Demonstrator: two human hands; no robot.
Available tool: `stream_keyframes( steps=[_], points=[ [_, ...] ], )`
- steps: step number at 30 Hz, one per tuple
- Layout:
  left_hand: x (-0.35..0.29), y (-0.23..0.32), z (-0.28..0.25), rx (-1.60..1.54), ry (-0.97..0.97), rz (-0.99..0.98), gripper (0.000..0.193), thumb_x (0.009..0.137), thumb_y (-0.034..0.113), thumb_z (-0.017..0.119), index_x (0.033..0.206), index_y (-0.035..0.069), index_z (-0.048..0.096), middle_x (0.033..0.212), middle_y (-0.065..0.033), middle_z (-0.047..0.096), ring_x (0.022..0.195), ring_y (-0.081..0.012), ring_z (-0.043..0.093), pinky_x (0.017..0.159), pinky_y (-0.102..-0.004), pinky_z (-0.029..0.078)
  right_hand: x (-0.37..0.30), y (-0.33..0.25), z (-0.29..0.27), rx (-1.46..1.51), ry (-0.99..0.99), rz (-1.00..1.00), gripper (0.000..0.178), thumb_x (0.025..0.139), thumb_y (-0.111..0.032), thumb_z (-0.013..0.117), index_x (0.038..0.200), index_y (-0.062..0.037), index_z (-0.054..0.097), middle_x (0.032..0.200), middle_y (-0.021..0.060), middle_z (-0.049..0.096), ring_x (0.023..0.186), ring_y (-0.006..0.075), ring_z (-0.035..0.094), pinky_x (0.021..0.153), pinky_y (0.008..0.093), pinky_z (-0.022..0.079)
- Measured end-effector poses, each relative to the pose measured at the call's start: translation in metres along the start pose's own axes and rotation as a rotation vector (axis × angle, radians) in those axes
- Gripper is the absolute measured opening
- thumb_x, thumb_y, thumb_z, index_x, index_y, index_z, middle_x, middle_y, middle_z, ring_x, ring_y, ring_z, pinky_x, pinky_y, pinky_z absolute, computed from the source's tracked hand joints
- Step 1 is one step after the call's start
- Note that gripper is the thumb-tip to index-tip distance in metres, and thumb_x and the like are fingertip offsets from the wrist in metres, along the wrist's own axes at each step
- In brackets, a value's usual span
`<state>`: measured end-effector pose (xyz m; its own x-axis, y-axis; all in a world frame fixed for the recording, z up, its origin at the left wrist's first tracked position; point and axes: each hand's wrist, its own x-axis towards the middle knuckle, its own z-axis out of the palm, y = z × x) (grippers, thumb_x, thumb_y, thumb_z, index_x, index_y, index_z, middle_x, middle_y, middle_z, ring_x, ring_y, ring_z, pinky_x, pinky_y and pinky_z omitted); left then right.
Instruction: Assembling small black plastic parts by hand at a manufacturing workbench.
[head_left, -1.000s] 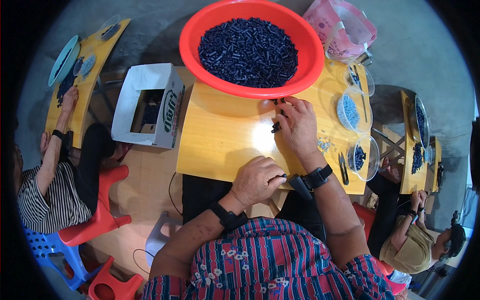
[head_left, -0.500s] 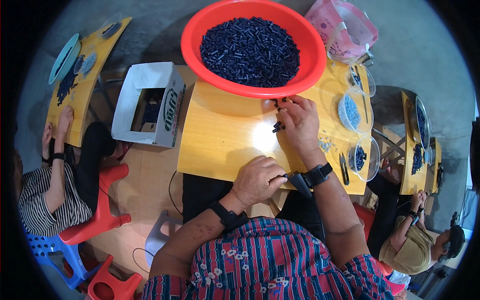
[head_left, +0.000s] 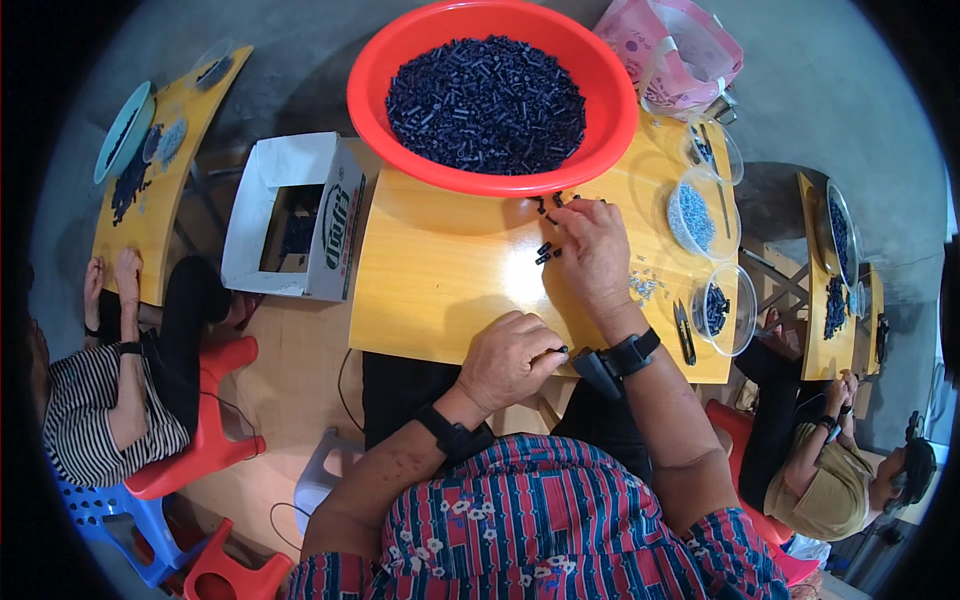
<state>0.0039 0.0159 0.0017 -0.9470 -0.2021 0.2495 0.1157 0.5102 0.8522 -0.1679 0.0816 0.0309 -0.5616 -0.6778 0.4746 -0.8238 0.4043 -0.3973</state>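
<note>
My left hand (head_left: pixel 508 362) is closed near the table's front edge, pinching a small black tube-like piece (head_left: pixel 562 350) between thumb and fingers. My right hand (head_left: pixel 597 258) reaches over the yellow table (head_left: pixel 420 290), just below the red basin (head_left: pixel 365 130). Its fingers are curled together at a small black piece (head_left: pixel 551 218), which they seem to pinch. A few more black pieces (head_left: pixel 545 253) lie loose beside its thumb. The basin holds a large heap of dark blue-black tubular pieces (head_left: pixel 485 105).
Along the right side stand clear bowls with light blue bits (head_left: pixel 697 216) and dark pieces (head_left: pixel 716 310). Small snips (head_left: pixel 684 332) and scattered bits (head_left: pixel 645 286) lie near them. A pink bag (head_left: pixel 668 50) stands behind. Left is a white carton (head_left: pixel 258 215). People sit at both side tables.
My right hand has shifted slightly left, its fingers drawn closer together at the loose pieces. The left hand still holds its piece. The whole view has shifted slightly.
</note>
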Motion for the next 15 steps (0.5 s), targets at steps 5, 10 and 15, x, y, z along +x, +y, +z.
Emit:
stream_keyframes(
  steps=[5,10,15],
  points=[
    [-0.002,-0.004,0.003,-0.003,0.007,0.01,0.009,0.079,0.014,0.071,0.083,0.006,0.07,0.083,-0.0105,0.065,0.081,-0.0316,0.063,0.072,-0.0408,0.051,-0.021,-0.011,0.012,0.082,0.023,-0.181,0.023,0.071,-0.003,0.064,0.093,-0.0072,0.068,0.097,0.0093,0.063,0.087,0.032,0.057,0.078,0.0431,0.046],
    [-0.002,-0.004,0.002,0.011,-0.019,0.01,0.01,0.079,0.014,0.071,0.085,0.006,0.07,0.085,-0.0109,0.066,0.082,-0.0324,0.063,0.073,-0.0414,0.051,-0.039,-0.017,0.003,0.081,-0.114,-0.178,0.029,0.07,-0.001,0.069,0.098,-0.008,0.072,0.099,0.0085,0.066,0.089,0.0307,0.059,0.08,0.0421,0.048],
    [-0.001,-0.002,0.001,-0.006,-0.004,0.013,0.011,0.08,0.015,0.072,0.085,0.006,0.07,0.084,-0.0109,0.066,0.082,-0.0323,0.063,0.073,-0.0416,0.051,-0.043,-0.014,-0.004,0.104,-0.109,-0.161,0.025,0.072,0.0,0.071,0.096,-0.0077,0.072,0.096,0.0087,0.067,0.086,0.0299,0.06,0.078,0.0405,0.049]
  ],
)
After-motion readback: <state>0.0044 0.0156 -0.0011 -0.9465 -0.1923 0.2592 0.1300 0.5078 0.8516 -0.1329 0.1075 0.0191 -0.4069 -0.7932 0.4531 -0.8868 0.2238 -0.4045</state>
